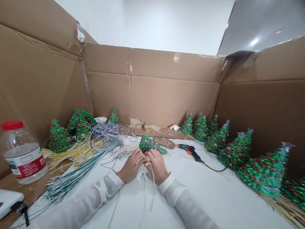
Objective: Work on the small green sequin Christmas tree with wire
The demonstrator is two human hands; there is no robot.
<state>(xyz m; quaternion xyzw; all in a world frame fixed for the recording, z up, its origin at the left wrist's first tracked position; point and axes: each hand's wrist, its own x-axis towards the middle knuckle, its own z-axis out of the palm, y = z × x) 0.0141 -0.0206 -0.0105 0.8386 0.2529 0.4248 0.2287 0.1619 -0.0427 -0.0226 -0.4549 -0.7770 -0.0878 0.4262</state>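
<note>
Both my hands meet at the middle of the white table, closed round the base of a small green tinsel tree (147, 143) with red trim that lies tilted away from me. My left hand (131, 164) grips it from the left. My right hand (157, 165) pinches its lower end, where a small tan piece (147, 164) and pale yellow strips (152, 184) hang down toward me. White sleeves cover both forearms.
A black and orange glue gun (189, 150) with its cord lies right of my hands. Finished green trees (238, 149) line the right cardboard wall, others (71, 128) stand at left. A pile of wires and strips (90, 149), a water bottle (22, 152).
</note>
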